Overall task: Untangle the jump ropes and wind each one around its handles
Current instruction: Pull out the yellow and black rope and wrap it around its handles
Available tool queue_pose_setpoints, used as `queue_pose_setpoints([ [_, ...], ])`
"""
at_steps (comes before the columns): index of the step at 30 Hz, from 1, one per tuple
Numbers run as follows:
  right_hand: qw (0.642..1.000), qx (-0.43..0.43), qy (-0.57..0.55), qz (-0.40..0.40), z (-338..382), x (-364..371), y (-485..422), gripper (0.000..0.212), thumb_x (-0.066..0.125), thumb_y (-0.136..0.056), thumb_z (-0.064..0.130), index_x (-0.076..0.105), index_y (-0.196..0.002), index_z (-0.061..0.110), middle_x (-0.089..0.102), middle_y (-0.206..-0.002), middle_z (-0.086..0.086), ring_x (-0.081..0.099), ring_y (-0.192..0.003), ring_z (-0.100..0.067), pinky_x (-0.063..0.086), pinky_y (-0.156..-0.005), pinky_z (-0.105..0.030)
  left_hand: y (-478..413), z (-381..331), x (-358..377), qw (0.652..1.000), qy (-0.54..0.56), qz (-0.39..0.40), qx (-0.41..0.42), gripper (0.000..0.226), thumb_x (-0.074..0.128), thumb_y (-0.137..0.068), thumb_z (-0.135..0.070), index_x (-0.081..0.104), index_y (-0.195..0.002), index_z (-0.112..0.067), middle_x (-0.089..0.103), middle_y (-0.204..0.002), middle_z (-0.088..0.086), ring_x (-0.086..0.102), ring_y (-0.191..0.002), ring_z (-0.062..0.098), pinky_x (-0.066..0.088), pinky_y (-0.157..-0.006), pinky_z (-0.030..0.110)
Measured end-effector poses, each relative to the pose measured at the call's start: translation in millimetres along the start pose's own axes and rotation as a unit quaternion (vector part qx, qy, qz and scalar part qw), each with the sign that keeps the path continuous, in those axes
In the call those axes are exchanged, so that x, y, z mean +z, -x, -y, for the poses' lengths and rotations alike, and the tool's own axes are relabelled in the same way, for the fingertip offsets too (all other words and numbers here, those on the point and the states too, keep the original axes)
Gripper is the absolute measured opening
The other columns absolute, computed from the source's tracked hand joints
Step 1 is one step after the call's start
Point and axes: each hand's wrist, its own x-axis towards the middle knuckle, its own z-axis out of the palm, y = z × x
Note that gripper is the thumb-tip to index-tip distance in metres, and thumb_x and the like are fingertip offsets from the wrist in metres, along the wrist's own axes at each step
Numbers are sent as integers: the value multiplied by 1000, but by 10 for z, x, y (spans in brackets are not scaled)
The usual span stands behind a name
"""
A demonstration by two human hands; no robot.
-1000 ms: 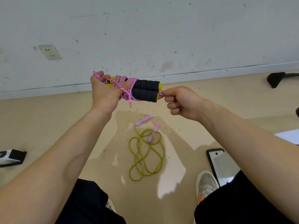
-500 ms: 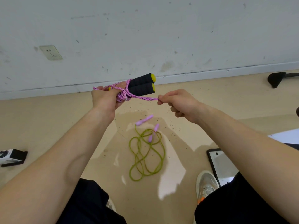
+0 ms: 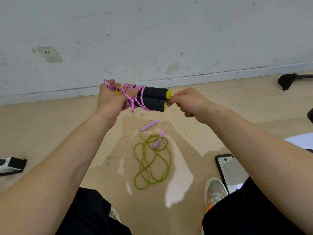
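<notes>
My left hand point(image 3: 111, 99) grips two black foam handles point(image 3: 152, 99) with yellow ends, held side by side and pointing right. A pink braided rope point(image 3: 133, 99) is wound around the handles and over my fingers, and a short end hangs down below them. My right hand point(image 3: 188, 100) pinches the pink rope just beyond the handles' yellow tips. On the floor below lies a green jump rope point(image 3: 152, 160) in loose loops, its two small lilac handles point(image 3: 149, 125) at the top of the pile.
A phone point(image 3: 228, 170) lies on the floor by my right shoe point(image 3: 214, 190). A small black and white box point(image 3: 10, 166) sits at the left edge. A dark chair foot point(image 3: 288, 80) is at the far right near the wall. A wall socket point(image 3: 50, 54) is on the wall at the upper left.
The black handles swung from tilted up back to level, pointing right. My right hand carried the pink rope up from below the handles to their yellow tips.
</notes>
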Motion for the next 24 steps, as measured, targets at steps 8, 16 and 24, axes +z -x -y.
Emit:
queue_pose_setpoints([
  [8,984,43,-175,5,66,77,82,14,58,-93,10,69,-98,3,30,-51,9,20,-46,-12,16,-45,-25,32,26,41,982,-95,-105,123,94,87,-70,-35,31,-143,-18,46,-129,-5,50,-121,12,50,-102,38],
  [16,976,-73,188,-89,108,246,86,33,48,-93,12,35,-62,12,33,-55,1,27,-48,-18,20,-44,-25,189,56,204,944,-176,-136,243,91,84,-78,-18,26,-147,-5,34,-129,3,43,-113,9,29,-84,-6],
  [24,904,-114,404,-81,166,371,165,30,46,-95,17,40,-66,16,48,-68,-3,45,-55,-16,29,-47,-27,287,128,293,903,-251,-127,324,83,81,-78,-18,32,-143,-3,35,-125,2,42,-111,9,40,-99,16],
])
